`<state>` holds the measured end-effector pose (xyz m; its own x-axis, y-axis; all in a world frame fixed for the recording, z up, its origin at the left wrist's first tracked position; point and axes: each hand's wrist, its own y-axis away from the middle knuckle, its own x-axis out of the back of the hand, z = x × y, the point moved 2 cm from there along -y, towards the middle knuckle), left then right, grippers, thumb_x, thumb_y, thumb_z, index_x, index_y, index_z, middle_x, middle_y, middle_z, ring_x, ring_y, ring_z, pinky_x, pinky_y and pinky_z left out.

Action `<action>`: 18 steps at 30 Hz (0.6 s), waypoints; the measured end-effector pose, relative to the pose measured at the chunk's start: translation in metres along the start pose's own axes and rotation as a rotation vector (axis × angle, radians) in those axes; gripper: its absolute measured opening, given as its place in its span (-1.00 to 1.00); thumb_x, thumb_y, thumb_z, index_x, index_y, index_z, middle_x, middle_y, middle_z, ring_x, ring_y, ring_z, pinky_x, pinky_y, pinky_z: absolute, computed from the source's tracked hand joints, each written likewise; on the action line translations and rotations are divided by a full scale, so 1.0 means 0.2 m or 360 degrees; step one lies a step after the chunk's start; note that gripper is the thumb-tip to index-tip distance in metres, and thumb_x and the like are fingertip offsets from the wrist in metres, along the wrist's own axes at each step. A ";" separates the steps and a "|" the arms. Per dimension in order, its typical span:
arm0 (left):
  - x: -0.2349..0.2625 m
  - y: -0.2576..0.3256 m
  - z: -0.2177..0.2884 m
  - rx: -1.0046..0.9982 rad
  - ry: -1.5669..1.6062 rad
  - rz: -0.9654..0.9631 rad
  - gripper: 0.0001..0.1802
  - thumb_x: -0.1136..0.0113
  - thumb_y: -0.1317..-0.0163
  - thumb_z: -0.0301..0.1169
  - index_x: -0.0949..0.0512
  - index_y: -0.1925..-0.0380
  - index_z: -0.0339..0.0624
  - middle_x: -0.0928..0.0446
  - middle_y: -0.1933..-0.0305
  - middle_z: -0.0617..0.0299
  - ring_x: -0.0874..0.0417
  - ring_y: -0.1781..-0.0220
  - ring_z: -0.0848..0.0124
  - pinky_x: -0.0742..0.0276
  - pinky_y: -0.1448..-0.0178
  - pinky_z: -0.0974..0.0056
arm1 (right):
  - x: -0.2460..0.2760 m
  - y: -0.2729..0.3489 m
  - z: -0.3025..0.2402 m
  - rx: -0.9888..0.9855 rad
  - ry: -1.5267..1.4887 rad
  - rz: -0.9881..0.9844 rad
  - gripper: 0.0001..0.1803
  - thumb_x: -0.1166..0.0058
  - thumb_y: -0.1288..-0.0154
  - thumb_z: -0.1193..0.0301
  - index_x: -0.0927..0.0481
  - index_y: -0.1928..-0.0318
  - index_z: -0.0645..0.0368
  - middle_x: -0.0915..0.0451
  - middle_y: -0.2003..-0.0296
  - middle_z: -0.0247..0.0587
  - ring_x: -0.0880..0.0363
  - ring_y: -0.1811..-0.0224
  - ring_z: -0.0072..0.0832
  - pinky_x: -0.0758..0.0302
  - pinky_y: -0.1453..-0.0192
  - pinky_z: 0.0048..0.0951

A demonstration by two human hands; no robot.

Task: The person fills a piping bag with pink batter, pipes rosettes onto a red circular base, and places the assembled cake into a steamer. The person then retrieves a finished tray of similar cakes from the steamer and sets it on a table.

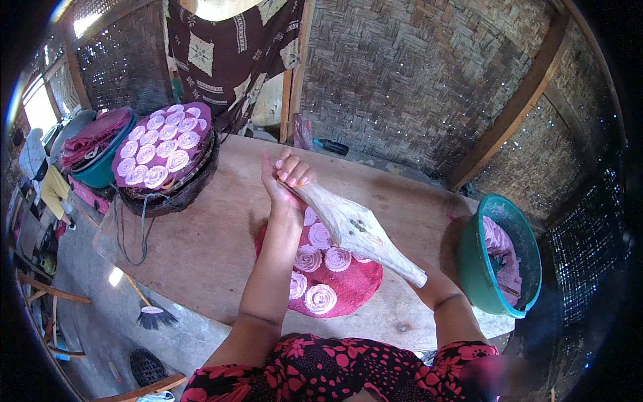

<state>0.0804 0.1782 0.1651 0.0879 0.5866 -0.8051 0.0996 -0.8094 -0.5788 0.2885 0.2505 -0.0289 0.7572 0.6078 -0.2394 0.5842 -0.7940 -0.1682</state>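
Note:
A long, pale, stained piping bag [351, 228] hangs slantwise over the table, wide in the middle and tapered at both ends. My left hand [289, 175] is raised, with its fingers curled over the bag's upper end. My right forearm [439, 285] reaches in behind the bag's lower end, which hides my right hand and its fingers. Below lies a round red mat [351, 288] that bears several pink piped rosettes [321, 299]. The bag and my left arm cover part of the mat.
At the right edge of the wooden table [221, 248] stands a green basin [472, 268] with pink dough [502, 258]. On the left, a mat full of rosettes [161, 144] tops a dark basket [194, 184]. A broom [155, 315] and a chair are on the floor.

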 end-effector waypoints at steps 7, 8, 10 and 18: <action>-0.06 0.02 0.02 0.0011 -0.0091 -0.0124 -0.54 0.14 -0.44 0.01 -0.32 0.61 0.05 -0.31 0.76 0.49 -0.32 0.74 0.58 -0.33 0.47 0.38 | -0.05 -0.02 0.00 -0.0032 0.0171 -0.0049 -0.53 0.02 -0.42 0.24 -0.38 -0.21 0.26 -0.55 -0.02 -0.20 -0.48 0.02 -0.54 -0.44 -0.13 -0.49; -0.07 0.02 0.02 0.0020 -0.0093 -0.0130 -0.53 0.14 -0.44 0.01 -0.32 0.62 0.05 -0.31 0.76 0.49 -0.32 0.74 0.58 -0.33 0.47 0.38 | -0.06 -0.01 0.00 -0.0034 0.0200 -0.0054 -0.52 0.03 -0.43 0.23 -0.37 -0.22 0.26 -0.55 -0.02 -0.20 -0.49 0.01 -0.53 -0.44 -0.13 -0.49; -0.07 0.02 0.02 0.0033 -0.0116 -0.0131 -0.52 0.14 -0.44 0.03 -0.32 0.63 0.05 -0.31 0.77 0.49 -0.32 0.74 0.58 -0.33 0.47 0.38 | -0.08 -0.01 0.01 -0.0040 0.0252 -0.0070 -0.49 0.04 -0.43 0.20 -0.36 -0.24 0.26 -0.54 -0.04 -0.19 -0.49 0.00 -0.51 -0.44 -0.14 -0.48; -0.18 -0.02 0.09 0.0040 -0.0258 0.0017 -0.43 0.13 -0.36 0.21 -0.27 0.69 0.10 -0.21 0.83 0.52 -0.23 0.79 0.59 -0.20 0.61 0.38 | -0.21 0.01 -0.37 -0.0121 0.0939 -0.0356 -0.38 0.10 -0.46 0.08 -0.29 -0.32 0.26 -0.53 -0.09 -0.15 -0.51 -0.05 -0.46 -0.44 -0.15 -0.43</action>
<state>0.0593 0.1593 0.1938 -0.0723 0.5673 -0.8203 0.0745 -0.8171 -0.5717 0.2797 0.2232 0.0520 0.6352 0.6809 0.3645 0.7498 -0.6569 -0.0795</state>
